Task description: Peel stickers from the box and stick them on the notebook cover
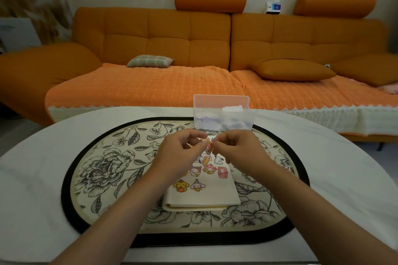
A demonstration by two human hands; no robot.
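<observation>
your left hand (181,153) and right hand (234,150) both pinch sticker (207,145), fingers curled; notebook (204,198) lies just below, bare cover patch nearer you.

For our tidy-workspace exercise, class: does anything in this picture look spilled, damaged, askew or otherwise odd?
Nothing stands out. The notebook lies flat on the floral mat, the clear box stands upright behind it, and the left hand and right hand pinch one sticker above it.
</observation>
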